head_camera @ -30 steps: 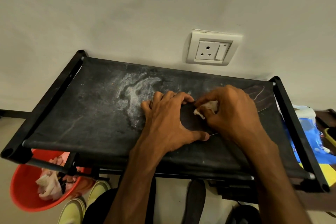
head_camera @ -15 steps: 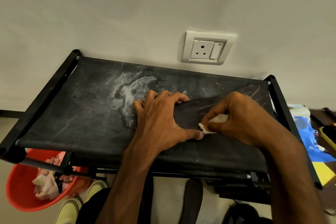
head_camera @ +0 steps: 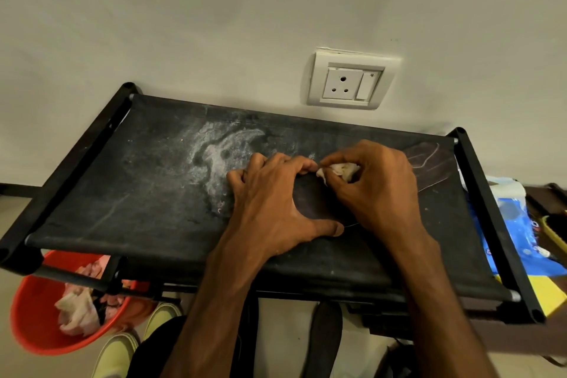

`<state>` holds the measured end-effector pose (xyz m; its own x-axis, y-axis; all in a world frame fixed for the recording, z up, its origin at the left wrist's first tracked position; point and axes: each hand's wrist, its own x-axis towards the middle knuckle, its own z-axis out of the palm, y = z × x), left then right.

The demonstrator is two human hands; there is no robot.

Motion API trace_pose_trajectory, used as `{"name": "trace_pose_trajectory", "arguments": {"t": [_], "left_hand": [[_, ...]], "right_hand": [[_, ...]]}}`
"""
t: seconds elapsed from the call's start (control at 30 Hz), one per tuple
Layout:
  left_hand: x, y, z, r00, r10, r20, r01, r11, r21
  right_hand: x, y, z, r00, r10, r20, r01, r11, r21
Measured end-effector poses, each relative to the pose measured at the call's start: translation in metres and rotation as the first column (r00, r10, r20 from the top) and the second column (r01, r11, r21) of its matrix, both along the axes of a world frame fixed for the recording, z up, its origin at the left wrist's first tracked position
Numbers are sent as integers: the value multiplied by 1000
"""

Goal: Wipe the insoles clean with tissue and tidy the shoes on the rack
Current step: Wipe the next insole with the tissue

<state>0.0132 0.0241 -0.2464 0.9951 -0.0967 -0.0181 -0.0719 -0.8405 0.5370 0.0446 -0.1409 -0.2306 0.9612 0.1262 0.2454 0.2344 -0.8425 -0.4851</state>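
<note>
Pressing on a dark insole (head_camera: 313, 199), the left hand (head_camera: 276, 202) lies spread, fingertips and thumb bearing down, gripping nothing. The right hand (head_camera: 377, 190) pinches a crumpled tissue (head_camera: 340, 170) against the insole, just beside the left fingertips. The insole lies flat on the right half of the top shelf (head_camera: 138, 209) of the rack (head_camera: 76, 163), its far end near the back right corner. The shelf is black fabric in a black frame, scuffed and dusty, with a pale smear (head_camera: 221, 150) left of the hands. Its back edge sits against a plain wall (head_camera: 214, 24) bearing a white socket (head_camera: 352, 83). Below the front left corner stands a red bucket (head_camera: 33, 316) holding crumpled paper, with yellow-green shoes (head_camera: 162, 313) beside it. A blue packet (head_camera: 515, 224) lies beyond the right edge.
</note>
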Motion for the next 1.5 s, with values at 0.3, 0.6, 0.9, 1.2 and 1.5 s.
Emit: {"name": "trace_pose_trajectory", "arguments": {"t": [0.3,0.6,0.9,1.2,1.5], "left_hand": [[0,1,1,1000,7,-7,-7,1000,-7],[0,1,-1,1000,-8,-6,8,1000,-29],[0,2,0,1000,1,-11,-1,999,-32],[1,2,0,1000,-3,-25,3,1000,-21],[1,1,-1,1000,-8,-27,7,1000,-12]], "right_hand": [[-7,-28,37,866,44,-498,-158,969,-190],[0,-5,7,993,-58,-107,47,994,-100],[1,-11,12,966,-42,-253,23,997,-80],[-10,-22,36,900,18,-435,-151,950,-275],[-4,13,-6,995,-96,1,96,994,49]]}}
